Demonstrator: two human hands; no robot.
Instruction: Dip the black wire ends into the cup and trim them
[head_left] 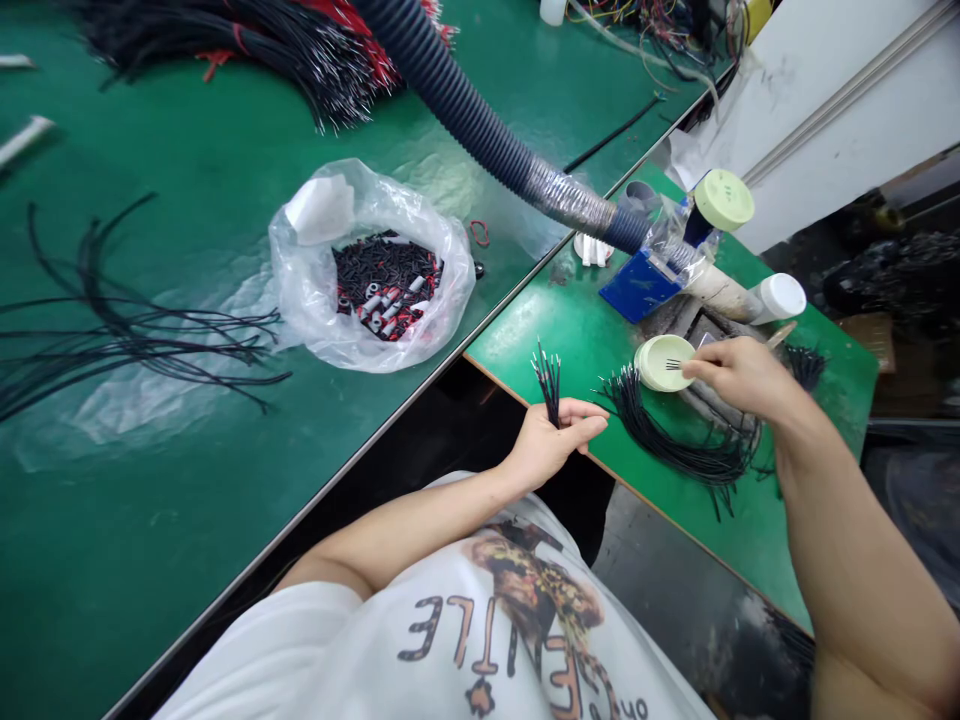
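Note:
My left hand (559, 437) is closed round a small bunch of black wires (549, 385), whose bare silvery tips point up and away from me. Over a pale yellow-green round tub (651, 366), my right hand (739, 372) pinches a few thin wires (675, 366); their tips reach into the tub's mouth. A curved bundle of black wires (667, 440) lies on the green side table (780, 530), just below the tub. The far ends of the wires in both hands are hidden.
A ribbed hose (465, 95) arches across to a blue plate (641, 285). Near it stand a white-lidded jar (780, 298) and a green-lidded container (724, 198). On the larger table are a clear plastic bag (300, 260) of small parts, loose black wires (135, 320) and a big wire bundle (300, 50).

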